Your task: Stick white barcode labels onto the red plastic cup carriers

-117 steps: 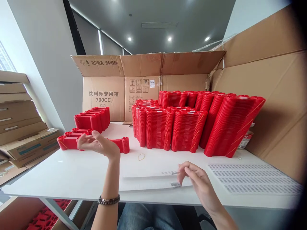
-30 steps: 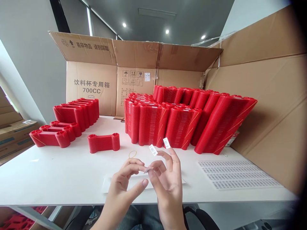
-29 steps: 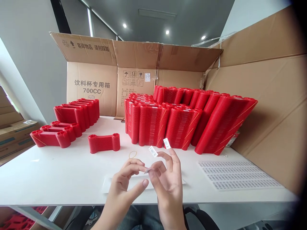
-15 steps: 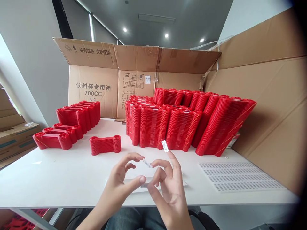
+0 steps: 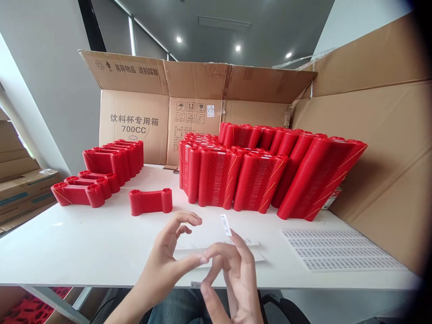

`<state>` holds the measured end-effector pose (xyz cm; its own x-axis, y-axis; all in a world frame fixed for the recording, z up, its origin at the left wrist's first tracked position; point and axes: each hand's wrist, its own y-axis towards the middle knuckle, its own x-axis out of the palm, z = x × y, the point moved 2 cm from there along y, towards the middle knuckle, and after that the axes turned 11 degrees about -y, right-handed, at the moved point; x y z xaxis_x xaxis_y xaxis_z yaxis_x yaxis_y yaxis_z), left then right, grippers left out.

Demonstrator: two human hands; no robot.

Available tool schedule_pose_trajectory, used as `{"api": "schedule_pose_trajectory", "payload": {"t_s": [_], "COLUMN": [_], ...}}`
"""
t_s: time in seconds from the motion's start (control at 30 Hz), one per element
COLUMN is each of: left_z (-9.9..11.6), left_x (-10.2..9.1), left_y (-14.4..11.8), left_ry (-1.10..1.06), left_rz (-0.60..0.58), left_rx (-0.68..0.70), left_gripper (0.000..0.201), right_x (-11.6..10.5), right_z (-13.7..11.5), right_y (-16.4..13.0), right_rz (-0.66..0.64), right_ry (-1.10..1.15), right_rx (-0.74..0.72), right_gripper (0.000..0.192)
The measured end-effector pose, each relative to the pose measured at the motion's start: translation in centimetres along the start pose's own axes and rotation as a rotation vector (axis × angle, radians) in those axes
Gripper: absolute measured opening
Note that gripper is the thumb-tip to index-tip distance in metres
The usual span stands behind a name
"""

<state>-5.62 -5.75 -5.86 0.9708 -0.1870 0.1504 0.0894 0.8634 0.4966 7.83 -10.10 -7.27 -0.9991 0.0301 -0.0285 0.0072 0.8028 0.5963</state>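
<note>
Barcode sticker point(image 5: 225, 224) clings upright to a raised fingertip of the right hand point(image 5: 232, 274), above the near edge of the white surface point(image 5: 84, 247). A second small sticker point(image 5: 195, 285) seems to sit on that hand's thumb, though it is too small to be sure. The left hand point(image 5: 170, 256) meets the right at the fingers point(image 5: 199, 259); both hands are loosely curled, clenching nothing. Beneath them lies a peeled backing sheet point(image 5: 256, 256), and to the right a full label sheet point(image 5: 340, 249). A short red stack point(image 5: 150, 201) stands well apart on the left, tall red stacks point(image 5: 263, 173) behind, before an open cardboard box point(image 5: 168, 112).
</note>
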Motion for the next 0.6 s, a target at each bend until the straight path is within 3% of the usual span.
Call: {"api": "schedule_pose_trajectory", "payload": {"t_s": [0.13, 0.17, 0.2, 0.27, 0.3, 0.33, 0.37, 0.47, 0.6], "left_z": [1.4, 2.2, 3.2, 5.1, 5.8, 5.9, 5.7, 2.9, -1.7], "left_x": [-3.0, -4.5, -6.3, -9.9, -11.5, -12.7, -13.6, -15.1, -16.0], "left_y": [0.4, 0.8, 1.4, 3.0, 4.0, 5.1, 6.4, 10.4, 13.6], "left_ry": [0.029, 0.089, 0.154, 0.331, 0.482, 0.637, 0.761, 1.078, 1.174], "left_rz": [-0.302, -0.285, -0.198, 0.084, 0.200, 0.241, 0.209, -0.031, -0.104], "left_rx": [-0.097, -0.072, 0.002, 0.215, 0.247, 0.197, 0.103, -0.252, -0.407], "left_gripper": [0.085, 0.086, 0.079, 0.063, 0.064, 0.064, 0.065, 0.057, 0.044], "right_x": [-0.8, -1.4, -2.1, -3.4, -4.0, -4.5, -5.0, -6.0, -7.4], "right_z": [0.1, 0.1, 0.0, -0.1, -0.1, -0.2, -0.2, 0.0, 0.8], "right_y": [-0.9, -0.8, -0.7, -0.1, 0.2, 0.4, 0.6, 0.9, 0.8], "right_rz": [0.044, 0.054, 0.061, 0.050, 0.042, 0.029, 0.017, -0.021, -0.014], "right_ry": [-0.067, -0.074, -0.074, -0.089, -0.104, -0.120, -0.132, -0.137, -0.135], "right_rx": [-0.055, -0.103, -0.152, -0.175, -0.164, -0.143, -0.125, -0.101, -0.146], "right_gripper": [0.068, 0.074, 0.077, 0.079, 0.078, 0.077, 0.076, 0.077, 0.077]}}
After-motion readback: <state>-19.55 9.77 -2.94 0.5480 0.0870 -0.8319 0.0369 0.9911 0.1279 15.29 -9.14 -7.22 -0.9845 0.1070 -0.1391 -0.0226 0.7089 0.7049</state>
